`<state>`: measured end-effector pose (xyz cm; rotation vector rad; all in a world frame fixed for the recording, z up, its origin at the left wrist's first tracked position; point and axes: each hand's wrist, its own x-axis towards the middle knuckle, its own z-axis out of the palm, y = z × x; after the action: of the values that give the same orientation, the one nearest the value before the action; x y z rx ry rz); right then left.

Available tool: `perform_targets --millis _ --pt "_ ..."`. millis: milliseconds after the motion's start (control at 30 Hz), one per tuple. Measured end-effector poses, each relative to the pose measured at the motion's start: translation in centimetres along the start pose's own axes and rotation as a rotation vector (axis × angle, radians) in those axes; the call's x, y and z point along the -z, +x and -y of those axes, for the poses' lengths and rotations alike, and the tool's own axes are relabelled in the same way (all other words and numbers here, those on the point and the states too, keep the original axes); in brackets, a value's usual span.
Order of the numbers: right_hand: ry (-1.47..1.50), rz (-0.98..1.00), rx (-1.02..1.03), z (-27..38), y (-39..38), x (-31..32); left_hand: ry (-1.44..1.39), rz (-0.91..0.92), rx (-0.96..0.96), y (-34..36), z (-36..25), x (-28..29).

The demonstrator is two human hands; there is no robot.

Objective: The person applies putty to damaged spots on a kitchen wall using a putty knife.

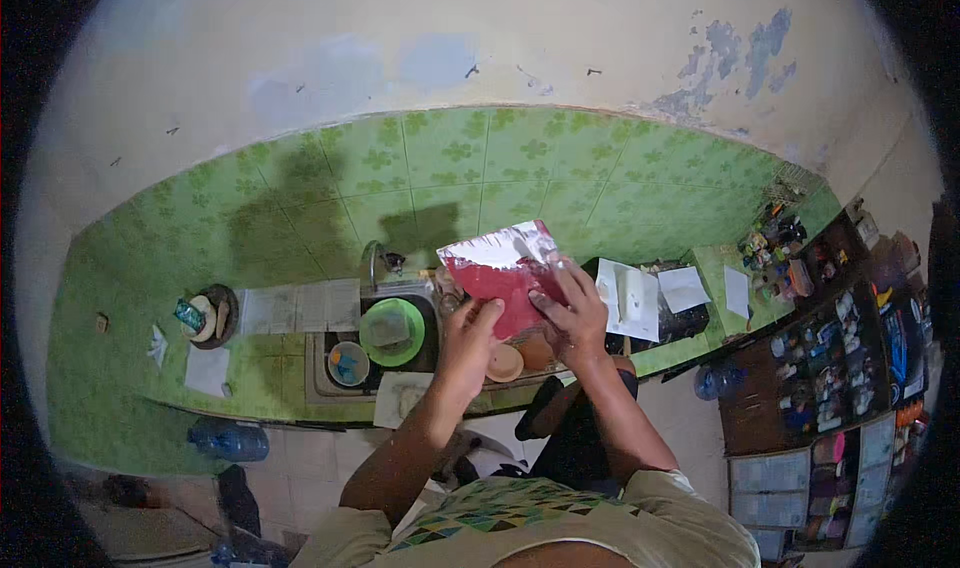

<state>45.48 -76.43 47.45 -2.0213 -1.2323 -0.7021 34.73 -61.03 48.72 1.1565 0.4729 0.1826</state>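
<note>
In front of my chest, over the sink edge of the counter, I hold up a flat red packet with a shiny silvery-white upper part. My left hand grips its lower left side, thumb lying on the red face. On the right side my right hand holds it too, fingers bent around the edge and thumb on the front. The fingers behind the packet are hidden. Just below it a light brown round bowl sits by the sink.
A metal sink holds a green basin and a small bowl under a faucet. Paper sheets lie on the right. A stone mortar stands far left. Large bottles are on the floor; a crowded shelf stands right.
</note>
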Motion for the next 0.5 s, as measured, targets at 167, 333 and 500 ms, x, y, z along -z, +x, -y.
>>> perform_targets --millis 167,333,500 --pt "0.453 0.324 -0.127 -0.3 0.3 2.2 -0.284 -0.069 -0.021 -0.1 2.7 5.0" --pt "0.361 0.151 -0.289 -11.0 2.0 -3.4 -0.068 -0.319 0.025 -3.8 5.7 13.8" --pt "0.008 0.235 -0.520 -21.2 12.8 -10.4 -0.087 -0.558 0.085 -8.6 9.1 18.3"
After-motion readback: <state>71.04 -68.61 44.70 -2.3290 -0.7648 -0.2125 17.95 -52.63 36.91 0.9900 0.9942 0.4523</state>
